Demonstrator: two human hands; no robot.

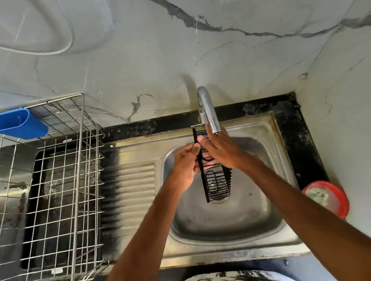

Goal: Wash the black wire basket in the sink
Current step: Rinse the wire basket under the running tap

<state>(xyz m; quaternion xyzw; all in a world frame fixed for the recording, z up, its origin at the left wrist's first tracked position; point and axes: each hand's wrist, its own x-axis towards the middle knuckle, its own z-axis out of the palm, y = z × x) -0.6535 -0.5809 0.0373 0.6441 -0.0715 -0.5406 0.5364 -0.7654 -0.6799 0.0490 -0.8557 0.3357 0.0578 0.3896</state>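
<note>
- Grip: the left hand curls round the long edge of the black wire basket. The basket stands on end over the sink bowl, its top just under the faucet.
- Right hand: fingers straight, laid flat against the basket's far side, clasping nothing.
- Doing it well: I would hold the left grip firm, run the flat palm along the wires end to end, and turn the basket so each face meets the spout. The lower end is best kept above the bowl so drips fall inside.
- Water: no stream shows clearly, so the tap may be off.
- Count: one black basket, one faucet, one sink bowl, two hands, one steel dish rack holding one blue cup, one red bowl.
</note>
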